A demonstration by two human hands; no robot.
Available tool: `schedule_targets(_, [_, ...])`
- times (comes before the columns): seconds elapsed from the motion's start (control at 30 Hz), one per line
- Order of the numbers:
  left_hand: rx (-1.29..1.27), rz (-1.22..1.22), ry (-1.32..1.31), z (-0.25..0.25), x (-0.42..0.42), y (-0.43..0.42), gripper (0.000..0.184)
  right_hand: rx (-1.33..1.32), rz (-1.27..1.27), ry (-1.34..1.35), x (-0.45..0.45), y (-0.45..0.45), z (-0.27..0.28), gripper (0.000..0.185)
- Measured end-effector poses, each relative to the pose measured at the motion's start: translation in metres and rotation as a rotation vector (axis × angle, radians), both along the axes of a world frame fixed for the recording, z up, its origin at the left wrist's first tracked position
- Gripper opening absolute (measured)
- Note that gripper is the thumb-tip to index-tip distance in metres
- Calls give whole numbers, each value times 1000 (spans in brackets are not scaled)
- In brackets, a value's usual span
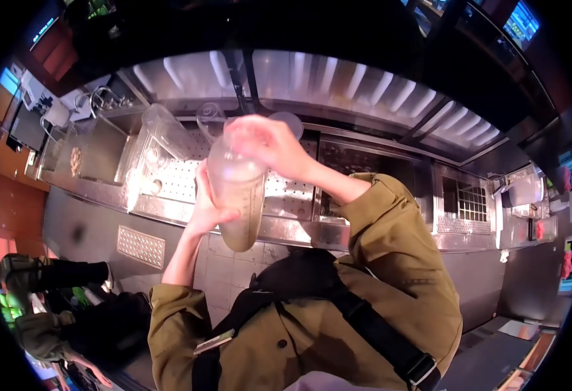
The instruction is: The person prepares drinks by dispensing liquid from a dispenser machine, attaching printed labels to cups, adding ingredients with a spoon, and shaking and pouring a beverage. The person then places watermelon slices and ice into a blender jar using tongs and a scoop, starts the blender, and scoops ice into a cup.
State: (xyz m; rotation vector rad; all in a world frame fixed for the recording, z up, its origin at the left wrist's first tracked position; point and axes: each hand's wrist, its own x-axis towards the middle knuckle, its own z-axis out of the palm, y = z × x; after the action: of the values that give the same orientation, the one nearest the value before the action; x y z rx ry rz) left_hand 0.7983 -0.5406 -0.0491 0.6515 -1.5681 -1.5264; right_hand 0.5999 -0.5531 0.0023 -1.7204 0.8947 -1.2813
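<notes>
A tall clear measuring cup (237, 195), tilted, with graduation marks down its side, is in front of me above the steel counter. What is inside looks pale and cloudy, but I cannot make it out. My left hand (208, 207) is wrapped around the cup's side, thumb across the front. Over the cup's top end is my right hand (260, 140), its fingers smeared by motion, so their grip is unclear. Just behind stand a large clear container (167, 130) and a smaller clear cup (209, 116). A round clear piece (288, 124) shows past my right wrist.
The perforated steel drain tray (182, 186) lies under my hands. At left is a steel sink (107, 153); at right, a dark metal grid (471, 201). A glazed cabinet (357, 85) rises behind the counter. Another person's sleeve (45, 332) is at lower left.
</notes>
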Motion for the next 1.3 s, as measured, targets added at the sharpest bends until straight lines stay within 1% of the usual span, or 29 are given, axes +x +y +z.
schedule_targets(0.03, [-28,-34,0,6,-7,-14,107,142,-8,-162,-10,-8,6,38])
schedule_targets(0.07, [-68,-77,-73,8,-12,-30,108,286,-14,-321,-21,-15,11,37])
schedule_targets(0.1, [-105,-118,-142,7,-14,-46,108,263,-224,-376,-29,-30,10,36])
schedule_targets(0.13, [-140,-156,-212,8,-19,-58,109,318,-286,-338,-45,-39,5,38])
schedule_targets(0.17, [6,-224,-155,10,-26,-65,108,320,-336,-373,-57,-50,-12,38])
schedule_targets(0.2, [-10,-269,-244,15,-31,-76,109,319,-383,-410,-66,-59,-29,39])
schedule_targets(0.27, [-37,-354,-426,28,-38,-90,109,378,-402,-554,-72,-61,-44,36])
schedule_targets(0.3, [-16,-371,-492,39,-42,-90,102,317,-454,-542,-75,-69,-62,35])
schedule_targets(0.4, [16,-465,-682,63,-52,-98,101,433,-338,-541,-86,-80,-93,39])
schedule_targets(0.43, [125,-527,-682,72,-56,-99,102,419,-330,-547,-86,-78,-95,35])
schedule_targets(0.47, [103,-514,-730,76,-57,-102,102,426,-314,-557,-85,-81,-99,34])
schedule_targets(0.53, [65,-486,-813,79,-58,-105,101,460,-385,-619,-80,-76,-100,31])
schedule_targets(0.57, [-19,-482,-806,71,-56,-110,102,462,-370,-627,-82,-77,-103,30])
schedule_targets(0.63, [-7,-510,-895,66,-54,-117,101,471,-342,-636,-83,-76,-105,28])
schedule_targets(0.67, [3,-525,-939,64,-54,-119,100,450,-335,-688,-82,-73,-103,27])
schedule_targets(0.73, [21,-545,-892,68,-57,-119,102,403,-320,-791,-79,-65,-97,27])
schedule_targets(0.77, [25,-554,-867,70,-59,-119,103,427,-359,-763,-78,-67,-99,26])
schedule_targets(0.83, [20,-564,-901,68,-57,-123,103,474,-437,-704,-78,-72,-99,26])
schedule_targets(0.97, [-44,-569,-986,72,-58,-124,104,506,-461,-666,-77,-68,-93,28])
schedule_targets(1.07, [33,-600,-978,88,-62,-118,105,507,-453,-693,-77,-71,-98,30])
schedule_targets(1.13, [204,-613,-1069,90,-64,-120,106,491,-457,-695,-77,-72,-101,31])
schedule_targets(1.2, [205,-618,-1079,89,-63,-121,106,503,-452,-668,-78,-71,-100,31])
schedule_targets(1.27, [39,-615,-1005,84,-60,-123,106,498,-438,-655,-79,-71,-101,31])
schedule_targets(1.3, [38,-617,-1019,83,-60,-123,106,486,-427,-655,-79,-71,-102,31])
